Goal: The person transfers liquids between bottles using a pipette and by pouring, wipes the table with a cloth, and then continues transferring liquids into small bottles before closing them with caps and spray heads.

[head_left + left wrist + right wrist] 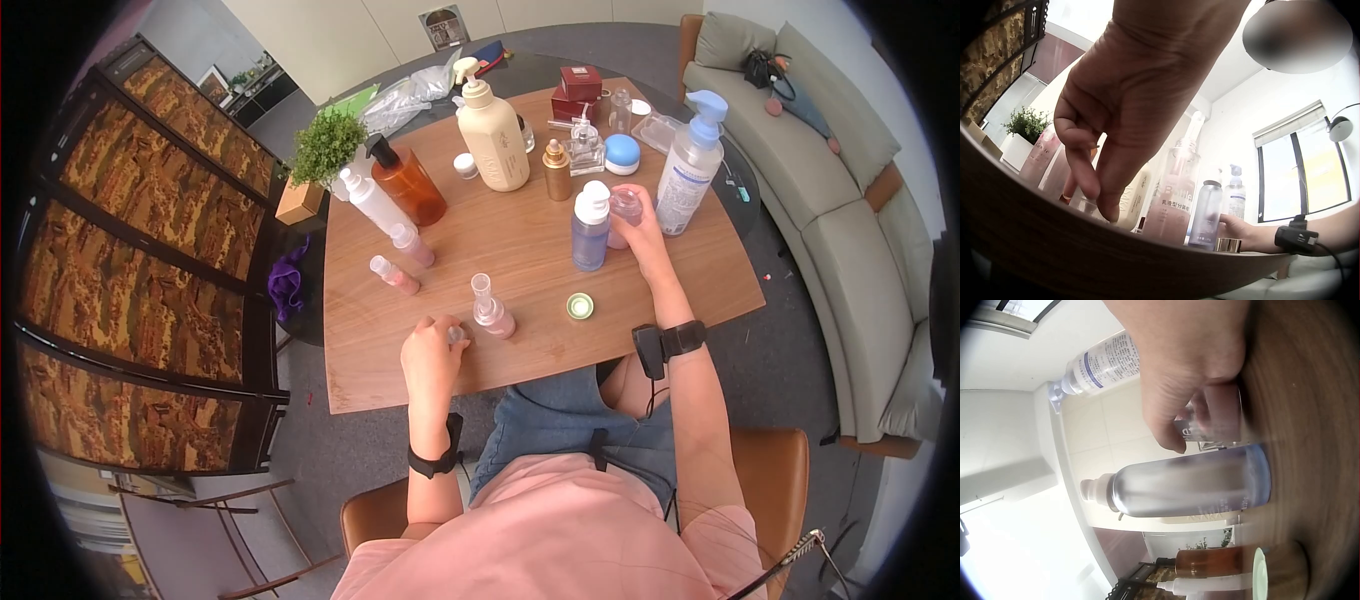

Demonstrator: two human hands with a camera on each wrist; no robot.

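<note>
My left hand (432,358) is low over the near left of the table, thumb and fingertips pinching a small clear cap (456,334) at the tabletop. Just right of it stands a pink bottle (493,318) with a tall clear top. My right hand (645,235) grips a clear pink container (625,207) on the right side; in the right wrist view the fingers wrap its side and partly hide its lettering. Directly left of that container is a violet-blue bottle (589,245) with a white pump. A round lid with a green rim (580,306) lies nearer me.
Two small pink bottles (397,275) (412,245) stand at the left, near a white bottle (375,202) and an amber pump bottle (410,187). A cream pump bottle (493,140) stands farther back. At the right is a tall clear blue-topped bottle (688,170).
</note>
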